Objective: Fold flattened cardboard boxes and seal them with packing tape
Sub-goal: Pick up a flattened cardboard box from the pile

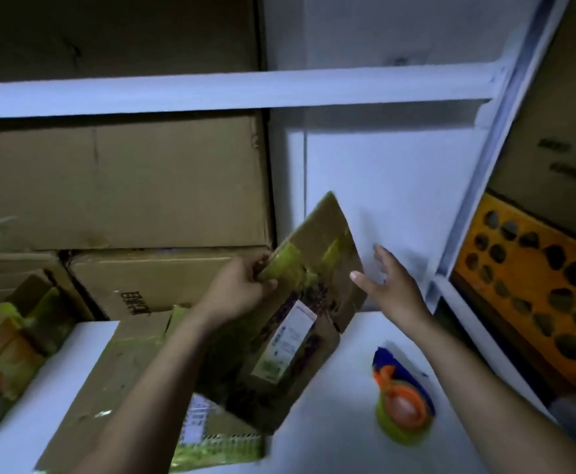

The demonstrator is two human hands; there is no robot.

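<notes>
White desk point(331, 425) sits close below me. One tape roll point(402, 415) lies on it by my right arm, handy for sealing, I think. One flat box point(125, 381) lies under my left arm. My left grip point(242, 289) pinches the one raised box point(300, 323) by its taped flap to keep it up. My right grip point(392, 282) is wide open beside its edge, holding nothing. Two big boxes point(118, 183) are stacked behind.

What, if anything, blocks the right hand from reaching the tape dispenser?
Likely nothing; yes. The right hand is open and empty, and the tape dispenser lies uncovered on the table beside that forearm.
</notes>
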